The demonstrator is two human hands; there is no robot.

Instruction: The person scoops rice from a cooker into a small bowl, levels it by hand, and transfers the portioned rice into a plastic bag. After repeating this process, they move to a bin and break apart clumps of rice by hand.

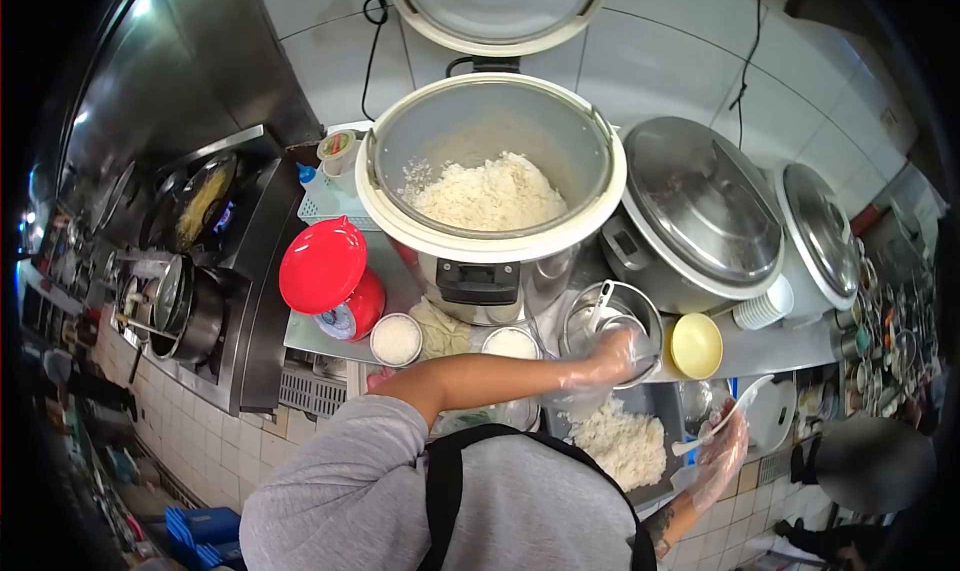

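Note:
My left hand (612, 356), in a clear plastic glove, reaches into a metal pot (650, 321) where a white-handled utensil (602, 301) leans; its fingers are partly hidden. My right hand (722, 441), also gloved, is closed around a white spoon (745, 401) beside a grey tray (660, 401) of cooked rice (625, 446). A large open cooker (480, 246) with rice (490, 193) inside stands behind. White bowls of rice (397, 340) and a folded cloth (440, 331) sit in front of it.
Closed cookers (700, 206) stand at the right, near yellow bowls (697, 346) and stacked white cups (768, 303). A red container (335, 276) is left of the open cooker. Farther left, a pan (205, 201) sits over a lit stove. A person (860, 471) is at the far right.

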